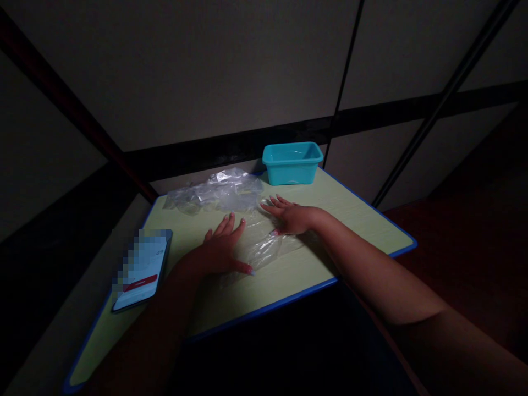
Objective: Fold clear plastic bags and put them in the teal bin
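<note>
A clear plastic bag [260, 246] lies flat on the pale green table [355, 220]. My left hand [223, 248] rests palm down on the bag's left part, fingers spread. My right hand [291, 215] lies flat on its far right part, fingers pointing left. Neither hand grips anything. Behind the hands sits a crumpled heap of clear plastic bags [216, 191].
A teal plastic bin [292, 163] stands at the table's far edge against the wall. A phone [142, 269] with a lit screen lies at the left. The table has a blue rim; the floor to the right is dark.
</note>
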Available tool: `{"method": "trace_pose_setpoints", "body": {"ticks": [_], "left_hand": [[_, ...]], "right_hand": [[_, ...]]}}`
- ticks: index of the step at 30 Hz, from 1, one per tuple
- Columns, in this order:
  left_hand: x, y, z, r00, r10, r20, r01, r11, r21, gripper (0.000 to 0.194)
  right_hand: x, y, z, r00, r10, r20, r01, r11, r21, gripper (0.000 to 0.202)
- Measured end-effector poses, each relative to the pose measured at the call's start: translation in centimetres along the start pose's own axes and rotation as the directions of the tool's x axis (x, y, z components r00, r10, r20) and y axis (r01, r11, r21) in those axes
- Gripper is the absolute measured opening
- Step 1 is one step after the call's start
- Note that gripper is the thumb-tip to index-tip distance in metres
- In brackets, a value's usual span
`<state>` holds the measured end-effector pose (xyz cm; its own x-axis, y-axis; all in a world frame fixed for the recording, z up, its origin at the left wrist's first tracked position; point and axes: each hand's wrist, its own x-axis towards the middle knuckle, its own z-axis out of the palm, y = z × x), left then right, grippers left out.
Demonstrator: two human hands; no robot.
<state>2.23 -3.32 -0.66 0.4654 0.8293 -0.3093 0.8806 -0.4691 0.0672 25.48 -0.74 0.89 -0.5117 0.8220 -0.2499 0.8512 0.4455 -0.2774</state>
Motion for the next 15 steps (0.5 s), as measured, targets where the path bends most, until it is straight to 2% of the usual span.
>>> {"method": "trace_pose_setpoints", "body": {"ticks": [3,8,15], "left_hand": [[0.2,-0.2,0.3,1.0,0.013,0.001,-0.013,1.0,0.003,0.129],[0.3,-0.1,0.5,1.0,-0.008,0.009,0.008,1.0,0.006,0.131],[0.1,-0.1,0.4,1.0,-0.013,0.01,0.013,1.0,-0.023,0.129]], "right_hand": [[-0.2,-0.5,0.1,1.0,-0.002,-0.026,0.002,1.0,0.023,0.089],[-0.4,-1.8,0.5,0.997,-0.065,0.046,0.065,0.998,0.011,0.101],[0.2,-1.5,0.5,0.996,0.087,0.031,-0.085,0.995,-0.06,0.087]]}}
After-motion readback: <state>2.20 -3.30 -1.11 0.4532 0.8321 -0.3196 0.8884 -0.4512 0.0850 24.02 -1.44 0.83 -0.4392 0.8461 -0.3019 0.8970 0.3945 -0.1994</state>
